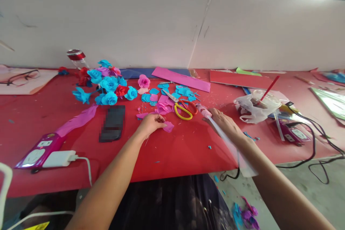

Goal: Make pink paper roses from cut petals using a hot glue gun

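Petal of pink paper (pixel 169 126) stuck out to the right from the left hand (pixel 151 123), which was the nearer hand and pinched its left edge between thumb and fingers. It showed no clear long axis; its free edge faced the right hand (pixel 223 121), which rested over a pink-and-white tool (pixel 203 110), how firmly one could not tell.

Glare whitens the upper right; light is soft; phone (pixel 113 123) pixelated.
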{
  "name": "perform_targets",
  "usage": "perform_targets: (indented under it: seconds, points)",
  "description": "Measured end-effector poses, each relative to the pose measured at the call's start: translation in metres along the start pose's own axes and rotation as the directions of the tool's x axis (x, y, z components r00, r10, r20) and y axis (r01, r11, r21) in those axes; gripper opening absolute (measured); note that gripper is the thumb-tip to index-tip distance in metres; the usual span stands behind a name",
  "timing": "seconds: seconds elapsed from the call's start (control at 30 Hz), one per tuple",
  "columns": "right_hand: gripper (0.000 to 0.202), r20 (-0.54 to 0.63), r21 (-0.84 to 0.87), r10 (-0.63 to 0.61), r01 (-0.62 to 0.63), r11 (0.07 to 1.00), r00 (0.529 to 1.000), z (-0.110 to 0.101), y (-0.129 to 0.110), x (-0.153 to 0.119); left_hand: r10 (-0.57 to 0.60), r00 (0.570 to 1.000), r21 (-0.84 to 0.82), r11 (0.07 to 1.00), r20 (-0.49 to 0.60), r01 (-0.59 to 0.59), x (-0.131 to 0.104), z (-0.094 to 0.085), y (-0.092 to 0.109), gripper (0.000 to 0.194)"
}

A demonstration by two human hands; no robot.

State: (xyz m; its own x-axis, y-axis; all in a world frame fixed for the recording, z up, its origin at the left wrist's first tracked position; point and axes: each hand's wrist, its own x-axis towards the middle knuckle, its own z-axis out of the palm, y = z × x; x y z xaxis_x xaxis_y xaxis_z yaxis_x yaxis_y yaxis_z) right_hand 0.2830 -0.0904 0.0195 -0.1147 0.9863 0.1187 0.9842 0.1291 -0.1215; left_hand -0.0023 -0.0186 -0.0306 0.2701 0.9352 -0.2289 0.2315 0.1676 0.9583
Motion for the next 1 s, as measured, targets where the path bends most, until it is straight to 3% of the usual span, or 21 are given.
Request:
perform_targets:
  seconds: [0.13, 0.3, 0.37, 0.47, 0.57, 0.67, 0.77, 0.87, 0.93, 1.0]
  points:
    - [0.019, -0.058, -0.195, -0.003, -0.008, 0.981, 0.998, -0.002, 0.030, 0.007, 0.024, 0.999, -0.114, 0.993, -0.042, -0.028, -0.005, 0.000, 0.011, 0.026]
    - [0.023, -0.055, -0.262, 0.066, -0.078, 0.962, 0.996, -0.002, 0.047, 0.016, 0.110, 0.989, -0.171, 0.977, -0.102, -0.126, -0.010, -0.008, 0.023, 0.028]
    - [0.028, -0.081, -0.262, 0.082, -0.101, 0.960, 0.993, -0.007, 0.035, 0.021, 0.125, 0.984, -0.143, 0.979, -0.130, -0.144, -0.011, -0.013, 0.028, 0.026]
    - [0.030, -0.136, -0.192, 0.042, -0.068, 0.979, 0.990, -0.020, -0.010, 0.029, 0.177, 0.974, -0.048, 0.982, -0.140, -0.185, -0.013, -0.015, 0.036, 0.021]
    - [0.036, -0.142, 0.151, -0.221, 0.242, 0.958, 0.965, -0.029, -0.069, 0.040, 0.257, 0.959, 0.030, 0.967, -0.117, -0.255, -0.015, -0.013, 0.044, 0.018]
    - [0.032, -0.121, 0.255, -0.235, 0.258, 0.932, 0.965, -0.030, -0.110, 0.052, 0.335, 0.934, 0.130, 0.939, -0.125, -0.319, -0.016, -0.009, 0.047, 0.019]
    - [0.018, -0.089, 0.237, -0.181, 0.197, 0.951, 0.979, -0.028, -0.122, 0.063, 0.375, 0.915, 0.267, 0.906, -0.148, -0.328, -0.015, -0.007, 0.047, 0.022]
    - [0.017, -0.085, 0.246, -0.131, 0.149, 0.958, 0.988, -0.029, -0.120, 0.068, 0.407, 0.896, 0.364, 0.873, -0.179, -0.324, -0.012, -0.006, 0.044, 0.034]
    - [0.016, -0.110, 0.320, -0.087, 0.118, 0.940, 0.990, -0.031, -0.116, 0.070, 0.423, 0.878, 0.382, 0.867, -0.224, -0.320, -0.011, -0.006, 0.041, 0.040]
    - [0.016, -0.149, 0.443, -0.010, 0.076, 0.893, 0.989, -0.030, -0.109, 0.073, 0.464, 0.843, 0.354, 0.863, -0.273, -0.360, -0.011, -0.007, 0.036, 0.032]
